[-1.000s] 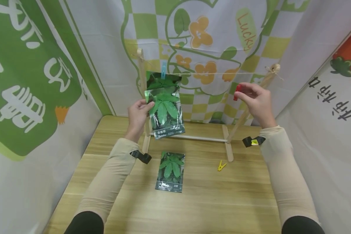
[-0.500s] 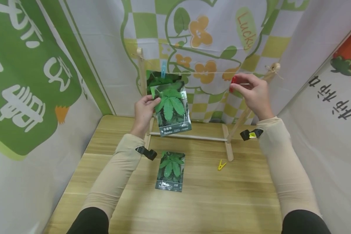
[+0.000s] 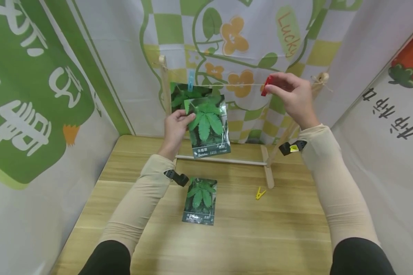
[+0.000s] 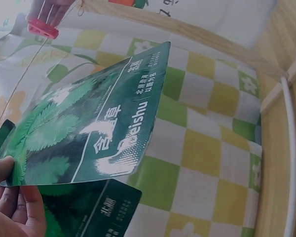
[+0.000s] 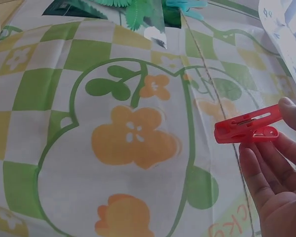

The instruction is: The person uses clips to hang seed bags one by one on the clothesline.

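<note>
Your left hand [image 3: 178, 128] pinches a glossy leaf-print packet [image 3: 209, 130] by its left edge, thumb on the face and fingers behind, below the string [image 3: 237, 84] and nearer to you than it. Your right hand [image 3: 296, 95] clamps the tail of a red clothespin [image 3: 267, 86] between thumb and fingers, right at the string; you cannot tell from here whether the cord lies between its prongs.

The packet looks light and thin, stiff enough to stand out flat from one edge, yet likely to crease if you squeeze hard; its shiny film may prove slippery. A side edge, where you have it, seems a sound hold and leaves the top free.

A matching packet [image 3: 178, 97] hangs from the string under a blue clip [image 3: 191, 80], partly behind yours. Another packet [image 3: 199, 201] lies on the worktop [image 3: 261, 236] well below the string, and a yellow clip [image 3: 260, 193] sits below the string's right half.

The packet you hold reads "含羞草" and "Beishu"; glare crosses the lettering in the left wrist view, and smaller lines stay unclear. "Lucky" runs down the curtain [image 3: 172, 28] above the string's right half.
</note>
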`<state>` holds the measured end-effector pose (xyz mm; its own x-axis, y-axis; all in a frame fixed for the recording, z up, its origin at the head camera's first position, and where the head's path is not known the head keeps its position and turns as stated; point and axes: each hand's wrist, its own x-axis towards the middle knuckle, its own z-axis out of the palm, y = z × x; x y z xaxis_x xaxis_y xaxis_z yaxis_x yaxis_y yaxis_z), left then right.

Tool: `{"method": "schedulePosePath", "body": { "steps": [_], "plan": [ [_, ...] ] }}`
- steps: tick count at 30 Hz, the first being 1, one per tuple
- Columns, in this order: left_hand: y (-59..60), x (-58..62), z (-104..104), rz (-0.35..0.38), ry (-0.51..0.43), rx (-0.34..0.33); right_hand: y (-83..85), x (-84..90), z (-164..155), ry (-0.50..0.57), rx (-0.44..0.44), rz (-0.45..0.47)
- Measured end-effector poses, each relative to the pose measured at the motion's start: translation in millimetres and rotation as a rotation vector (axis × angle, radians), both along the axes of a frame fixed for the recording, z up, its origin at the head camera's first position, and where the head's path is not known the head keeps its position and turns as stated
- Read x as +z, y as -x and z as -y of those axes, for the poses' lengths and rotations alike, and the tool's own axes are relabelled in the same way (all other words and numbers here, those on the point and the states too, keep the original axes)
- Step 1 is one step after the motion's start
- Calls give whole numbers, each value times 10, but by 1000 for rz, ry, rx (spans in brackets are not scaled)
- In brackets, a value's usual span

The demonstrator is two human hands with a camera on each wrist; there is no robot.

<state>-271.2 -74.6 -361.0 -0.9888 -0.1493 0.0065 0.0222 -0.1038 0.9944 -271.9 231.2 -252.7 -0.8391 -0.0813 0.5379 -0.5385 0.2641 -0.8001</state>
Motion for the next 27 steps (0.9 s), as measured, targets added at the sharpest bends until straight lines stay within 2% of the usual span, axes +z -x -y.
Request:
{"method": "schedulePosePath", "body": {
  "steps": [3, 7, 13, 21, 27],
  "plan": [
    [25, 18, -8, -11, -6, -7, 7, 63, 38, 39, 29, -5],
    [61, 50, -41, -30, 13, -22, 29, 164, 91, 33, 32, -25],
    [91, 70, -114, -13, 43, -33, 98, 263, 229, -65, 12, -15],
    [117, 92, -202, -12, 25, -60, 178, 270, 354, -200, -18, -35],
    [141, 101, -274, -5, 61, -88, 233, 274, 419, -266, -64, -43]
  ]
}}
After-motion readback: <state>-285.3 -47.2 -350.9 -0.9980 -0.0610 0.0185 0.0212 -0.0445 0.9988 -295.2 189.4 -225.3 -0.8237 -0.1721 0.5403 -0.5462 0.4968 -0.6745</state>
